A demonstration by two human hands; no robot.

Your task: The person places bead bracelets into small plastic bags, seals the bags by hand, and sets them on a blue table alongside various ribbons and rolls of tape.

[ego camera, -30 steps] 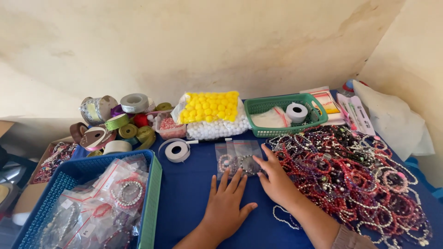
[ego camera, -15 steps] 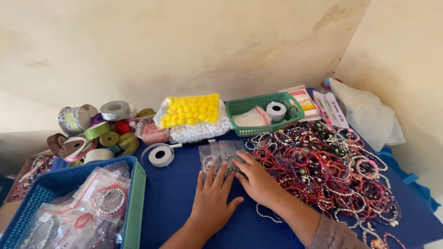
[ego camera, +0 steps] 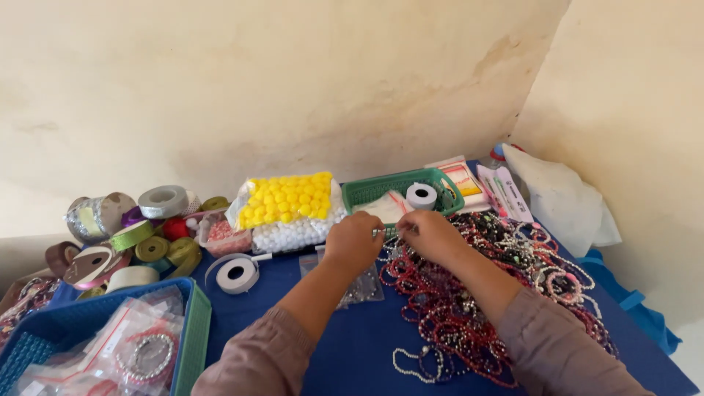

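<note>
Left hand (ego camera: pixel 353 242) and right hand (ego camera: pixel 429 233) drawn together, fingertips pinched on a small beaded bracelet (ego camera: pixel 389 232) held between them, just above the heap of beaded bracelets (ego camera: pixel 506 286). Beyond, a green basket (ego camera: pixel 367 192) holding a white tape roll (ego camera: pixel 421 195). Left, a bag of yellow balls (ego camera: pixel 290 199), ribbon spools (ego camera: pixel 132 235), another tape roll (ego camera: pixel 236 274). Near left, a blue basket (ego camera: pixel 59 330). Clear packets (ego camera: pixel 363 287) partly hidden under the left wrist.

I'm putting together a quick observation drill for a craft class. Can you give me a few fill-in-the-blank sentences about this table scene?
1. The left hand and right hand meet over a heap of beaded ____.
2. The small basket behind the hands is ____ in colour.
3. The white tape roll lies on a ____ tablecloth.
4. The clear bag beside the green basket holds ____ balls above white ones.

Missing words: bracelets; green; blue; yellow
</note>
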